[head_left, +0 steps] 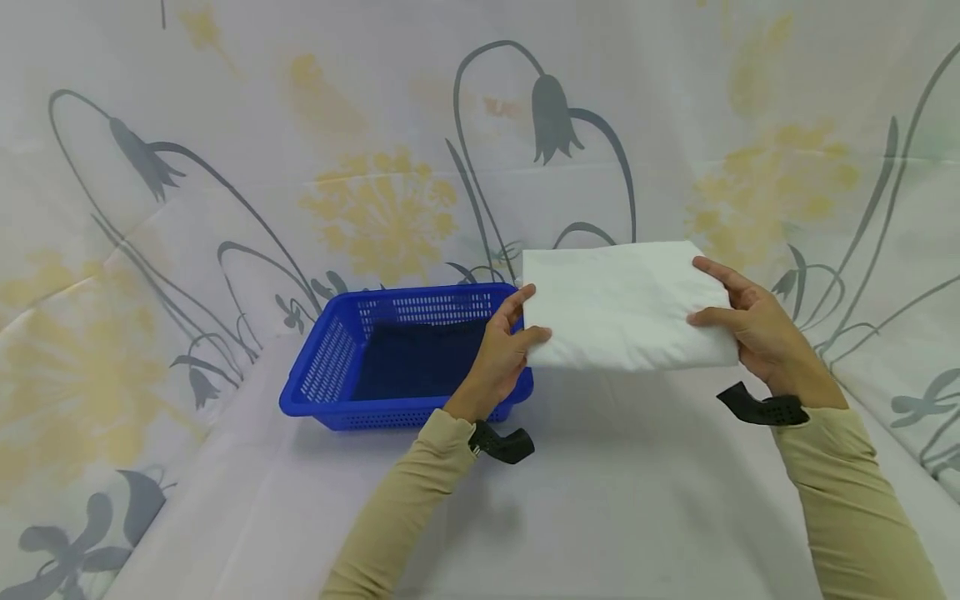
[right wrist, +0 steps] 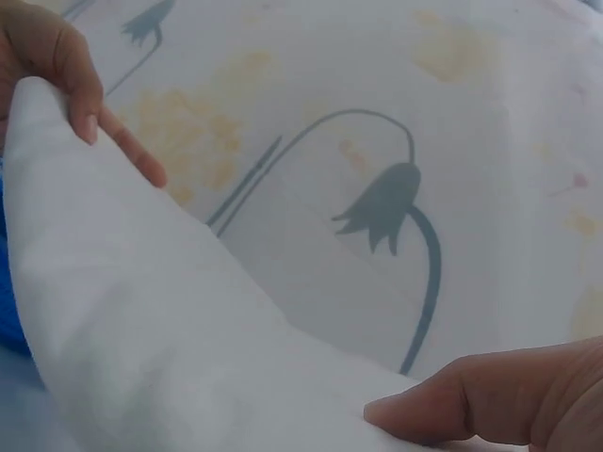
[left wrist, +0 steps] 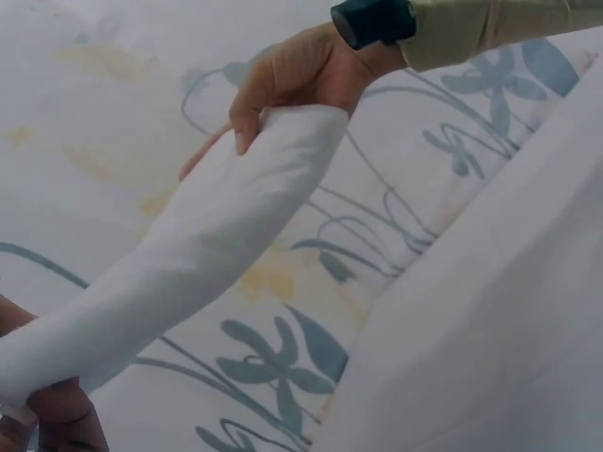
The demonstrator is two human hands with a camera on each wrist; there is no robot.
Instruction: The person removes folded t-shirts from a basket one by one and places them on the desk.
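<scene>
A folded white cloth (head_left: 622,308) is held up in the air between both hands, its long sides running left to right in the head view. My left hand (head_left: 498,350) pinches its left end, thumb on the near face and fingers behind. The right hand (head_left: 765,333) grips the opposite end the same way. From the left wrist, the cloth (left wrist: 217,226) looks like a thick folded band, with the right hand (left wrist: 306,75) at its far end. In the right wrist view the left hand (right wrist: 57,66) holds the far corner.
A blue plastic basket (head_left: 322,408) with slotted walls stands on the white-covered table (head_left: 600,500), left of the cloth. Dark navy fabric (head_left: 420,358) lies flat inside it. The left forearm passes in front of the basket's right side. Behind hangs a flower-printed curtain (head_left: 375,83).
</scene>
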